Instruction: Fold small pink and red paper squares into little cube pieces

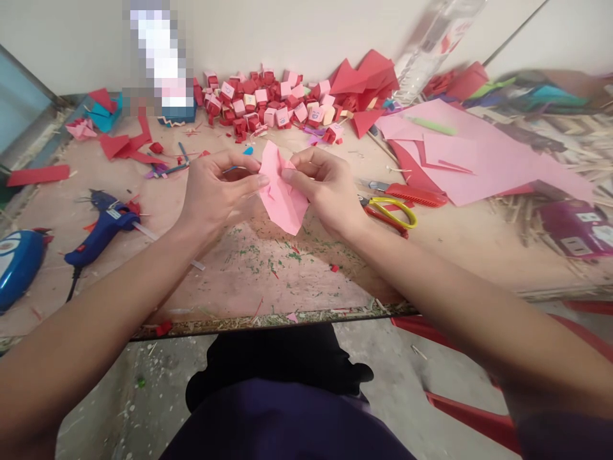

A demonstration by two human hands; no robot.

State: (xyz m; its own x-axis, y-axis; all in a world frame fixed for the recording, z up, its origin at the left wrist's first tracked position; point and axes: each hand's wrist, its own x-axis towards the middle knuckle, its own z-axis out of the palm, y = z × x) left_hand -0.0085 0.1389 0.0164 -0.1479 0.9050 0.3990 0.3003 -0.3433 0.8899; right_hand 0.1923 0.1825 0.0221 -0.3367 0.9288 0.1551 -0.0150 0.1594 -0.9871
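Observation:
A creased piece of pink paper (285, 204) is held up between my hands, just above the work table (230, 281). My left hand (218, 185) pinches its left edge between thumb and fingers. On the opposite side, my right hand (325, 182) grips the right edge, thumb pressed on the face of the paper. The paper is partly folded, with a raised ridge and pointed ends at top and bottom. Close to my right wrist lie yellow-handled scissors (395, 212) and a red utility knife (414, 193).
A heap of small red and pink paper cubes (268, 102) lies along the back wall. On the left are a blue glue gun (103, 223) and a blue rounded object (22, 265). Large pink sheets (483, 156), wooden sticks (569, 121) and a tilted clear bottle (426, 54) occupy the right.

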